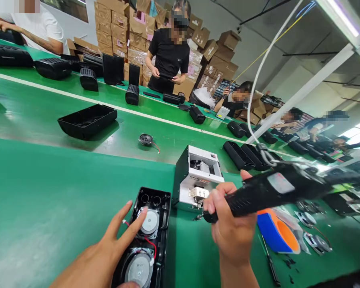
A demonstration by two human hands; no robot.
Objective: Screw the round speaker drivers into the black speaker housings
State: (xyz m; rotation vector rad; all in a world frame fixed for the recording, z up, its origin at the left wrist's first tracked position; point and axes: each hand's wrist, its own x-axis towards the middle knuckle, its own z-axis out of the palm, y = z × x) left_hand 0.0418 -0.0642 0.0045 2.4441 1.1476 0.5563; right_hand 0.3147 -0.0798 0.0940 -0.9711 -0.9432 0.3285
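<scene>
My left hand (108, 248) lies over a black speaker housing (165, 216) with its fingers spread. Its fingertips touch or hover at the upper silver-backed speaker driver (150, 224); a second driver (139, 270) sits below it, with a red wire between them. Wrapped in my right hand (234, 230) is a black electric screwdriver (264, 196), hung from a white cable. The bit points left, in front of a white and black screw feeder (204, 176). Whether a screw is on the bit, I cannot tell.
Right of my right hand lie a blue and orange bin (277, 232), a hand screwdriver (270, 260), loose small black parts and several speaker drivers (316, 243). An open black shell (88, 122) and a small speaker (145, 139) are on the green line; co-workers stand and sit beyond.
</scene>
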